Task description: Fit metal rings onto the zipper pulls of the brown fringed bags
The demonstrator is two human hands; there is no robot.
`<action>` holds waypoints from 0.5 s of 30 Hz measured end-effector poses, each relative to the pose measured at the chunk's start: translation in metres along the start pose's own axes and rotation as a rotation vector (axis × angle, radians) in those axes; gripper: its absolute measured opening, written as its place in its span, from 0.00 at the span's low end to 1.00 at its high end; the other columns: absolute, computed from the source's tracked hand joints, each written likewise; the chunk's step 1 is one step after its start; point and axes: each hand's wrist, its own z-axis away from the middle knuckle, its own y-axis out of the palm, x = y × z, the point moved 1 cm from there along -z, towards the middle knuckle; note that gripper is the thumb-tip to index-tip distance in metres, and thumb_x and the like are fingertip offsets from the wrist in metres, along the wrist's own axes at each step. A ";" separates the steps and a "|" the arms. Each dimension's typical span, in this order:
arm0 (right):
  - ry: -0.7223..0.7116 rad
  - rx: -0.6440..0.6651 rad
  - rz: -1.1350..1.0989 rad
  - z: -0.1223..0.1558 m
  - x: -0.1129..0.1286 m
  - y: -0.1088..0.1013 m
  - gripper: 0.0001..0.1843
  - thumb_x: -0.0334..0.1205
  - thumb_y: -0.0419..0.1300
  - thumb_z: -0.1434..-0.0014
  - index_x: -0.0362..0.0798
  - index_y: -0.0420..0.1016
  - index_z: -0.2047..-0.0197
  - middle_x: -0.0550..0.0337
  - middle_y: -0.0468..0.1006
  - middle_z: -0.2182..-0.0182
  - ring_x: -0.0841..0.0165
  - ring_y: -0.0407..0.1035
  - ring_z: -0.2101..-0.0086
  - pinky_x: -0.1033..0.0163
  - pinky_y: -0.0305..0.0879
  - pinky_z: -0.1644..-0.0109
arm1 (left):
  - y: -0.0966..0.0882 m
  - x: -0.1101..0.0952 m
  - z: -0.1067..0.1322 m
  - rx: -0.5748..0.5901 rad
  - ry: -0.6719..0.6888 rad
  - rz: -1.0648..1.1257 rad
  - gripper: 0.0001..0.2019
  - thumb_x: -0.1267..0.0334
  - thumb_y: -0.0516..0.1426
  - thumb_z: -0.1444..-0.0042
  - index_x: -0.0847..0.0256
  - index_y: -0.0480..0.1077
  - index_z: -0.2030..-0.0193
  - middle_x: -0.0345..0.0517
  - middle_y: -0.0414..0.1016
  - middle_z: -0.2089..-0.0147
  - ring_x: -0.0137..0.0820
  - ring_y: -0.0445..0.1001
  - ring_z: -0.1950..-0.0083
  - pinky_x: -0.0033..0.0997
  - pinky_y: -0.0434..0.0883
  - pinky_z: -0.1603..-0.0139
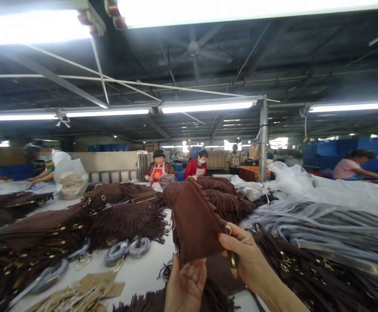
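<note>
A brown fringed bag (197,225) is held up before me, its plain side facing me and fringe running down its upper right edge. My right hand (249,255) pinches its right corner, beside a gold ring; a gold zipper pull hangs below the fingers. My left hand (187,284) is palm up at the bottom edge, thumb at the lower left corner and fingers partly hidden by the bag. Below, another brown fringed piece (221,277) lies on the white table (143,264), partly covered by my hands.
Stacked brown fringed bags (127,221) lie left and ahead. Brown tags with strings (85,292) and coiled wrapped straps (116,252) are at front left. Dark straps with gold hardware (305,268) and plastic-wrapped strips (325,225) cover the right. Several people (159,169) work beyond.
</note>
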 end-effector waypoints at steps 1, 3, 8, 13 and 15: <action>-0.001 -0.015 -0.008 0.005 0.001 -0.001 0.16 0.44 0.70 0.62 0.47 0.73 0.69 0.68 0.67 0.80 0.80 0.53 0.82 0.74 0.51 0.80 | 0.005 -0.007 0.005 -0.043 0.089 0.076 0.11 0.64 0.47 0.38 0.67 0.65 0.67 0.48 0.74 0.71 0.29 0.75 0.67 0.27 0.73 0.65; -0.008 -0.043 -0.025 0.012 0.001 -0.006 0.17 0.46 0.70 0.62 0.48 0.74 0.69 0.69 0.65 0.81 0.79 0.53 0.82 0.73 0.52 0.80 | 0.012 -0.023 0.015 -0.105 0.233 0.146 0.09 0.73 0.47 0.40 0.63 0.66 0.67 0.37 0.72 0.76 0.24 0.74 0.73 0.22 0.72 0.72; 0.010 -0.019 0.006 0.021 -0.015 -0.016 0.14 0.50 0.64 0.52 0.47 0.72 0.75 0.68 0.64 0.83 0.78 0.53 0.81 0.72 0.50 0.78 | 0.002 -0.058 0.039 -0.080 0.595 -0.090 0.20 0.83 0.50 0.49 0.53 0.69 0.57 0.33 0.76 0.67 0.25 0.75 0.69 0.21 0.74 0.73; 0.078 0.130 0.091 0.029 -0.062 -0.018 0.20 0.55 0.58 0.49 0.45 0.72 0.74 0.66 0.65 0.82 0.78 0.53 0.82 0.71 0.46 0.78 | -0.028 -0.085 0.051 -0.187 0.757 -0.423 0.15 0.72 0.54 0.48 0.52 0.69 0.55 0.36 0.77 0.66 0.31 0.76 0.65 0.32 0.77 0.65; 0.070 0.210 0.193 0.030 -0.086 -0.015 0.24 0.60 0.57 0.51 0.45 0.71 0.76 0.66 0.64 0.83 0.78 0.54 0.82 0.71 0.45 0.78 | -0.033 -0.106 0.052 -0.145 0.920 -0.619 0.13 0.67 0.53 0.46 0.52 0.69 0.54 0.36 0.77 0.63 0.34 0.75 0.60 0.39 0.77 0.59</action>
